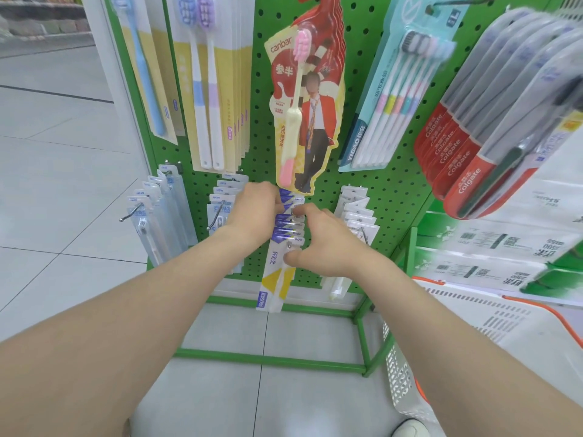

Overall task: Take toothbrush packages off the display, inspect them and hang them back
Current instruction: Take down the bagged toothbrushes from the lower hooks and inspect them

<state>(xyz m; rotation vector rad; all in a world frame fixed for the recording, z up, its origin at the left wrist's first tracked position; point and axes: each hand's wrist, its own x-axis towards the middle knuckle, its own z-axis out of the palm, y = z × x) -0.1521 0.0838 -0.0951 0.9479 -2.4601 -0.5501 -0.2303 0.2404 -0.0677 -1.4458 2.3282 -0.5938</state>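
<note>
A row of toothbrush packages with purple tops (285,230) hangs on a hook low on the green pegboard display (394,190). My left hand (252,212) pinches the back packages of this row near their tops. My right hand (325,244) grips the front package (277,279), white with a yellow patch, its thumb on the card just below the hook's tip. The package hangs down toward the display's base.
Neighbouring hooks hold clear packages at left (157,212) and white ones at right (356,216). Above hang a red canbar package (309,99), yellow twin packs (208,83), YIBAO multipacks (391,99) and Colgate packs (473,146). A white basket (441,335) stands at right.
</note>
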